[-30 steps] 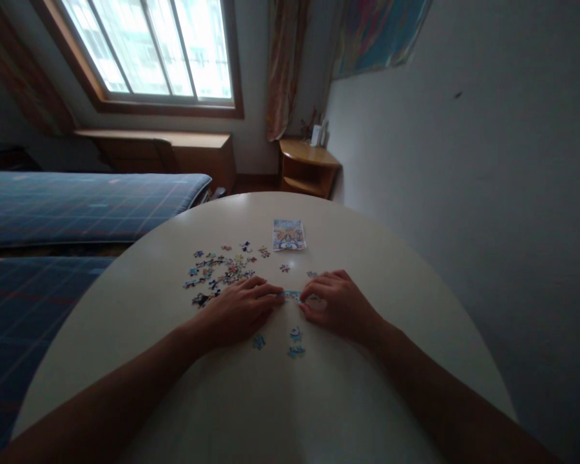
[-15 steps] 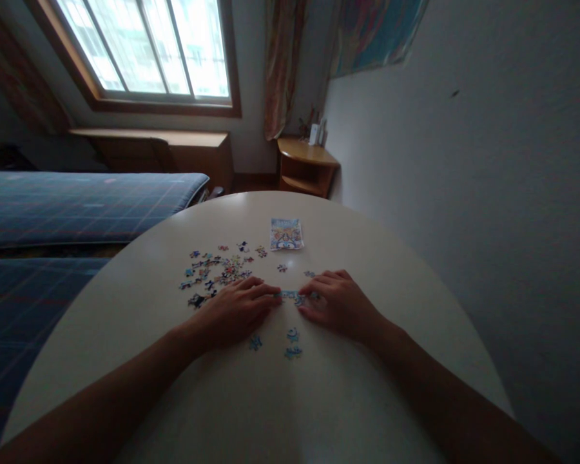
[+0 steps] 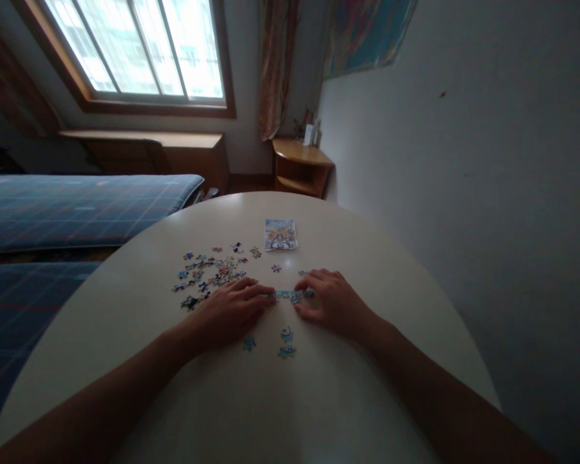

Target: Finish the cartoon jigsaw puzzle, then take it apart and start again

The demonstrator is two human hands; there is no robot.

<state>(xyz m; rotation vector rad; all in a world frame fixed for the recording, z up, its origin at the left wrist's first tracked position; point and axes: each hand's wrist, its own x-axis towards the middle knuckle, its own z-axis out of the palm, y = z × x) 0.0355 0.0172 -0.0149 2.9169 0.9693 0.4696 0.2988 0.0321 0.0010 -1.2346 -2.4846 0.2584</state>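
Observation:
A narrow strip of joined bluish jigsaw pieces [image 3: 285,294] lies flat on the round white table [image 3: 348,406] between my hands. My left hand [image 3: 236,306] rests at the strip's left end, with its fingertips closed about that end. At the other end, my right hand [image 3: 331,299] has thumb and forefinger spread apart, and the strip's right part lies in the gap. Whether its other fingers touch the strip is hidden. Nearer me are a loose blue piece [image 3: 249,343] and two more, an upper piece [image 3: 287,334] and a lower piece [image 3: 287,352].
Many loose jigsaw pieces [image 3: 222,270] are scattered beyond my left hand. A single piece [image 3: 276,268] lies past the strip, below a colourful picture packet [image 3: 281,234]. Left of the table stands a plaid-covered bed [image 3: 87,209]; a wall [image 3: 415,180] runs along the right.
My right forefinger has lifted away from the strip, and the gap to the thumb is wider, showing more of the strip's right end. My left hand stays at the left end. The view has shifted slightly.

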